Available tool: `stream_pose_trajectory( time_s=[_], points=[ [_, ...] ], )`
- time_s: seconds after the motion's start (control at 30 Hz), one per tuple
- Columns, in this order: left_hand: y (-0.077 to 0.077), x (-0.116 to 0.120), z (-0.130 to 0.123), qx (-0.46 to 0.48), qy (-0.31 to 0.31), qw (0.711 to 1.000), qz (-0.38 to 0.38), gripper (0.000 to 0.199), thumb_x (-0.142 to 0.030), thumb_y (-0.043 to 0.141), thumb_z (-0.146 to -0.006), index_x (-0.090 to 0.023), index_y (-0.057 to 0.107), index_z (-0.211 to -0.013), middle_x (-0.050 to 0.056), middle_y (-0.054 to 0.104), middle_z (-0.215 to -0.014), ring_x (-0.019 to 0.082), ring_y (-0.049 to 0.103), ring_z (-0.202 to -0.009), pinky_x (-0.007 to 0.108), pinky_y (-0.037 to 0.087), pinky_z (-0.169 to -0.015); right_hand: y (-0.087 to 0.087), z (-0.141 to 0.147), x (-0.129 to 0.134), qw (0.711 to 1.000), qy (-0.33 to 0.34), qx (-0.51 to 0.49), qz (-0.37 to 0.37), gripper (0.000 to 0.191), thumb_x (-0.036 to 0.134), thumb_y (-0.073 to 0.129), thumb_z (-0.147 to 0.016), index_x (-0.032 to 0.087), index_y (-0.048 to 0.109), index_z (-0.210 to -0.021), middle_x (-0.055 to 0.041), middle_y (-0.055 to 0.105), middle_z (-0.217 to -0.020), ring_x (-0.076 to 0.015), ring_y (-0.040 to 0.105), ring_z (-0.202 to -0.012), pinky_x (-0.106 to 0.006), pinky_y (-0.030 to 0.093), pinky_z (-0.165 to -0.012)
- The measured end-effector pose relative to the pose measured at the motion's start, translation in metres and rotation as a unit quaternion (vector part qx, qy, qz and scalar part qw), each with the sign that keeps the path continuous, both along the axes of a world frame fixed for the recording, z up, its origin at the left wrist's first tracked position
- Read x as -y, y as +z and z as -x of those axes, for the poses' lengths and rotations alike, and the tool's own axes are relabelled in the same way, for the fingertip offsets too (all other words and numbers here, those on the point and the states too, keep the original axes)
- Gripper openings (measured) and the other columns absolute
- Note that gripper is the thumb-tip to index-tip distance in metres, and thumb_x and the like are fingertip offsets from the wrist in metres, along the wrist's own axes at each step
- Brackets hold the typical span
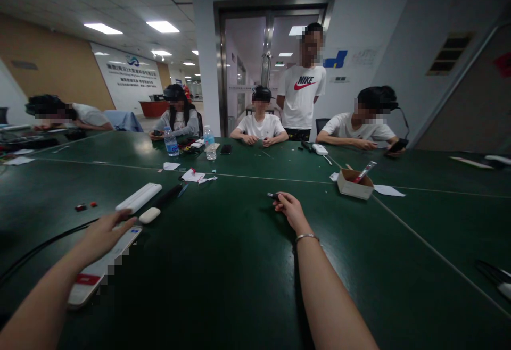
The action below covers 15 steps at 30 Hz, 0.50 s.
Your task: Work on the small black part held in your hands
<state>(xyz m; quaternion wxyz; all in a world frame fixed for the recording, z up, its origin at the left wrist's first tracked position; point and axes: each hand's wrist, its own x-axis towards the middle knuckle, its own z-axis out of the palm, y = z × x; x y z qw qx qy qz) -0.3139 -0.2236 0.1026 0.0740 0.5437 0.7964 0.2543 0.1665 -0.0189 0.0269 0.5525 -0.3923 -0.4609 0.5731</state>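
Observation:
My right hand [293,211] is closed, pinching a small black USB stick [272,196] with a silver end pointing left, just over the green table [223,265]. To the left, my left hand [107,233] has its fingers apart and holds nothing. It hovers over or rests on a phone [115,251] with a lit screen, partly hidden beneath it; contact is unclear. Just past the fingertips lie a long white case [139,197] and a rounded white earbud case [149,215]. A dark, slim object [167,196] lies beside them, near a pen [183,189].
An open cardboard box [354,188] with a red-and-silver tool stands to the right. Paper scraps [194,175] and two water bottles [209,143] are farther back. A black cable [43,246] runs along the left. Several people sit across the table, and one stands behind.

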Motion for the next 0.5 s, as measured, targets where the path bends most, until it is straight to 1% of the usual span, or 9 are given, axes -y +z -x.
stream_pose_trajectory(
  time_s=[0.07, 0.13, 0.23, 0.3, 0.37, 0.5],
  points=[
    [0.009, -0.032, -0.041, -0.026, -0.056, 0.998, 0.000, 0.054, -0.056, 0.044, -0.075, -0.019, 0.059, -0.112, 0.009, 0.064, -0.115, 0.027, 0.058, -0.108, 0.044, 0.044, -0.094, 0.000, 0.000, 0.000, 1.000, -0.001, -0.002, 0.002, 0.046, 0.046, 0.076, -0.061, 0.015, 0.062, -0.092, -0.0025, 0.067, -0.062, -0.0116, 0.058, -0.051, -0.026, 0.048, -0.055],
    [0.012, -0.059, -0.083, -0.020, -0.130, 0.991, -0.007, 0.054, -0.052, 0.046, -0.076, -0.018, 0.058, -0.115, 0.011, 0.062, -0.119, 0.027, 0.055, -0.113, 0.042, 0.040, -0.099, 0.001, -0.001, 0.000, 1.000, -0.004, -0.003, 0.005, 0.046, 0.046, 0.076, -0.061, 0.016, 0.063, -0.092, -0.0026, 0.067, -0.063, -0.0119, 0.058, -0.051, -0.026, 0.048, -0.054],
    [0.005, -0.093, -0.134, -0.002, -0.199, 0.980, -0.009, 0.051, -0.050, 0.047, -0.078, -0.019, 0.059, -0.116, 0.011, 0.061, -0.120, 0.026, 0.052, -0.116, 0.043, 0.036, -0.103, 0.002, -0.001, 0.001, 1.000, -0.004, 0.000, 0.007, 0.045, 0.046, 0.076, -0.061, 0.016, 0.062, -0.092, -0.0028, 0.067, -0.062, -0.0116, 0.058, -0.051, -0.026, 0.047, -0.055],
    [-0.003, -0.113, -0.162, 0.036, -0.234, 0.972, -0.003, 0.048, -0.049, 0.050, -0.078, -0.020, 0.060, -0.114, 0.011, 0.061, -0.118, 0.026, 0.054, -0.113, 0.043, 0.038, -0.101, 0.001, -0.001, 0.000, 1.000, 0.004, 0.005, 0.005, 0.046, 0.046, 0.076, -0.061, 0.015, 0.062, -0.093, -0.0029, 0.067, -0.062, -0.0113, 0.057, -0.051, -0.025, 0.047, -0.055],
    [-0.014, -0.132, -0.186, 0.095, -0.248, 0.964, -0.006, 0.045, -0.048, 0.053, -0.078, -0.021, 0.060, -0.114, 0.011, 0.061, -0.116, 0.025, 0.056, -0.110, 0.040, 0.041, -0.098, 0.000, -0.001, -0.001, 1.000, 0.014, 0.011, 0.000, 0.047, 0.047, 0.075, -0.062, 0.015, 0.062, -0.094, -0.0029, 0.067, -0.062, -0.0111, 0.057, -0.051, -0.025, 0.046, -0.054],
    [-0.032, -0.164, -0.239, 0.249, -0.237, 0.939, -0.028, 0.047, -0.044, 0.055, -0.081, -0.018, 0.057, -0.120, 0.014, 0.061, -0.116, 0.023, 0.059, -0.102, 0.037, 0.045, -0.092, -0.003, 0.000, -0.005, 0.999, 0.030, 0.025, -0.016, 0.046, 0.047, 0.074, -0.064, 0.015, 0.062, -0.094, -0.0024, 0.067, -0.062, -0.0111, 0.057, -0.050, -0.025, 0.045, -0.054]
  ],
)
